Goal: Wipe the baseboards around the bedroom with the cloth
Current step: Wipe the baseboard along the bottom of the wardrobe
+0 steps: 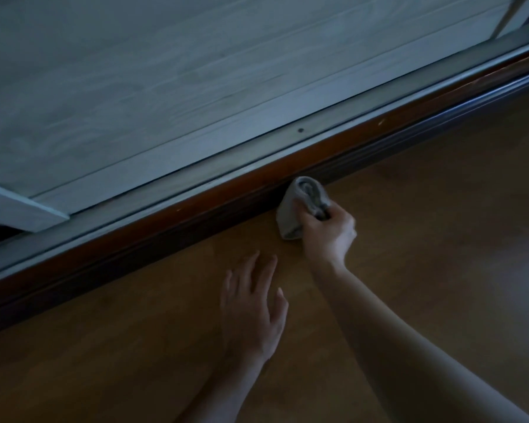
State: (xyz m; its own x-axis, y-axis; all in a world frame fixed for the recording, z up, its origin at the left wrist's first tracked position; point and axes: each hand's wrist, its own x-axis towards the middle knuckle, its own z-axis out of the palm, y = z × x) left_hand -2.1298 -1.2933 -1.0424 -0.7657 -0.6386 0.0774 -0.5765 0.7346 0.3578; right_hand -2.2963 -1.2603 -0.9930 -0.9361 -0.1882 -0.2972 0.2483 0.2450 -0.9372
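Head view: right hand (327, 235) holds cloth (289, 210) against baseboard (196, 221).

Brown floor (440, 215), pale wood-grain panel (165, 71)

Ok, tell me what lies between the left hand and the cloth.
Only bare floor: in the head view nothing sits between the left hand and the cloth gripped by the right hand.

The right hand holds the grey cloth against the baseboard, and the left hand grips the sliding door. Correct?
No: the head view shows the left hand open over the wooden floor, gripping nothing. The right hand does hold the grey cloth against the baseboard.
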